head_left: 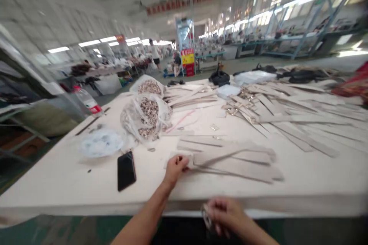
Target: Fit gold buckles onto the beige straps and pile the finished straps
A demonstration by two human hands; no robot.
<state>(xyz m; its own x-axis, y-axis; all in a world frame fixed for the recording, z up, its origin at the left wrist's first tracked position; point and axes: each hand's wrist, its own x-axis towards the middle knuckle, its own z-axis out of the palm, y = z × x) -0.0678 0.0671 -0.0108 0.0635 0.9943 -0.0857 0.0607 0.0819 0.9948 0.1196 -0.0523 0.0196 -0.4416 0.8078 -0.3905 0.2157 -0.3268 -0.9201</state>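
Head view: beige strips (218, 155), qty. several, are laid flat on bench (86, 189); one end apparently pinched in grip of L hand (174, 170). Small metal pc. (206, 217), blurred, is pinched in grip of R hand (225, 214) at bench's near edge. Strips judged lt.-wt., flexible, non-fragile; best held by ends.

On the table (71, 187), the phone (126, 171) lies left of the strips (230, 157), before the bags (129, 116).
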